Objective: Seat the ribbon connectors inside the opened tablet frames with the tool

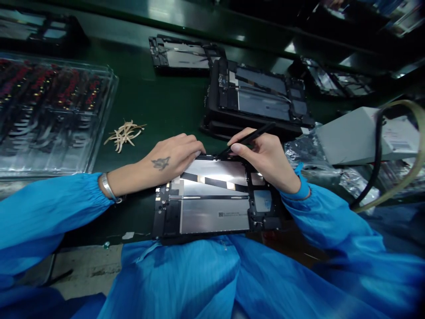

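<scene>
An opened tablet housing (215, 217), with silver plates, black flat cables and a dark frame, lies at the table's front edge, close against my body. My left hand (177, 155) lies over its far left part, fingers together and bent onto the far edge; the fingertips are partly hidden. Between the thumb and fingers of my right hand (260, 148) is a slim black pen-like tool (255, 134), held slanted. Its tip points down at the middle of the housing's far edge, near my left fingertips. Whether the tip touches the edge I cannot tell.
Behind my hands stands a stack of similar housings (262, 95), with another housing (186, 55) further back. Left are a clear tray (102, 119) of cable parts and a small pile of pale strips (124, 135). Right are a white box (352, 135), plastic bags (308, 153) and looped hoses (420, 128).
</scene>
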Demonstrator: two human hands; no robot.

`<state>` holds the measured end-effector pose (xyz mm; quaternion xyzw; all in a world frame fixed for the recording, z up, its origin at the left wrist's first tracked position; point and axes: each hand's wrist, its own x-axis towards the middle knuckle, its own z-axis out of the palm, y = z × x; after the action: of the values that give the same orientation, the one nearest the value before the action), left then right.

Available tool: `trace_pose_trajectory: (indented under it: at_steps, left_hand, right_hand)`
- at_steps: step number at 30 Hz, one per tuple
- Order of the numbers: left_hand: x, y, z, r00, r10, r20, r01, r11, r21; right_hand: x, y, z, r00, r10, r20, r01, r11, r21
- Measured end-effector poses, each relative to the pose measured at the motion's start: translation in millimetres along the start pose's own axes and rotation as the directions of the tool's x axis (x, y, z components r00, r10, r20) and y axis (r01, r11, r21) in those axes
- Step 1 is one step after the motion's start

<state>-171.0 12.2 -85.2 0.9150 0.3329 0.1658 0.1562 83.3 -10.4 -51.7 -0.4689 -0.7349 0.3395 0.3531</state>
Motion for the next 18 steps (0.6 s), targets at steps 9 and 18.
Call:
trace_pose_trajectory:
  at_steps: [9, 18]
  left_hand:
    - [0, -2, -0.1, 1.000, 0.000, 0.004, 0.000, 1.000, -0.002]
    - [-9, -9, -34.9, 0.998, -0.027, 0.064, 0.007, 0.956, 0.292]
  right_hand:
    - [0, 0, 0, 0.999, 0.028, -0.027, -0.028, 1.000, -0.002]
    - [-8, 17, 1, 0.949, 0.191, -0.252, -0.187, 0.982, 0.040]
